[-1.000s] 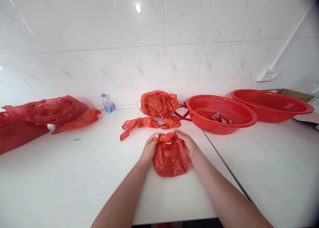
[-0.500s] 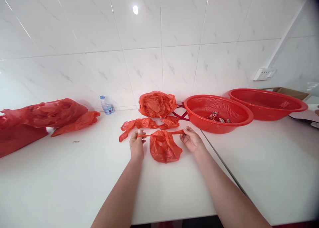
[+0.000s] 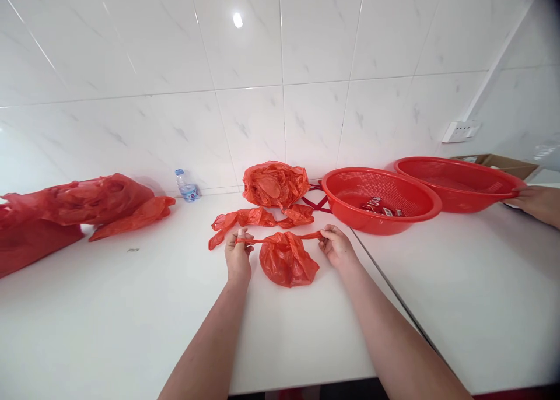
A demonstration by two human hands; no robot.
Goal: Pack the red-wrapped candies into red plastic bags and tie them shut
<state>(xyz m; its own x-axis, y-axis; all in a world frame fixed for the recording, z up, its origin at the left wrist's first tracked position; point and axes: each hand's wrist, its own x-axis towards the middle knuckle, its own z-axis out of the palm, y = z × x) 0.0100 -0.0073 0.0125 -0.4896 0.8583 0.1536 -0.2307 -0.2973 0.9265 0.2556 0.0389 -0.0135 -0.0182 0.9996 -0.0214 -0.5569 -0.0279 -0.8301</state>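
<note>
A small red plastic bag [image 3: 289,263] rests on the white table in front of me, bulging with contents that I cannot make out. My left hand [image 3: 238,257] pinches one of its twisted handles, and my right hand [image 3: 336,246] pinches the other. Both handles are stretched sideways, nearly level, from the gathered top of the bag. Just behind lie loose red plastic bags [image 3: 249,216], and beyond them a crumpled bundle of red bags [image 3: 275,183] sits against the wall.
A red basket [image 3: 420,216] with several small wrapped packets stands at right. Another person's hand [image 3: 536,202] grips a second red basket [image 3: 459,199]. A water bottle [image 3: 188,189] and a heap of red bags [image 3: 100,199] are at left. A seam [image 3: 394,289] crosses the table.
My hands have pulled the bag's handles slightly farther apart. At the right, another person's hand has come in and taken hold of the far basket, which has shifted a little left.
</note>
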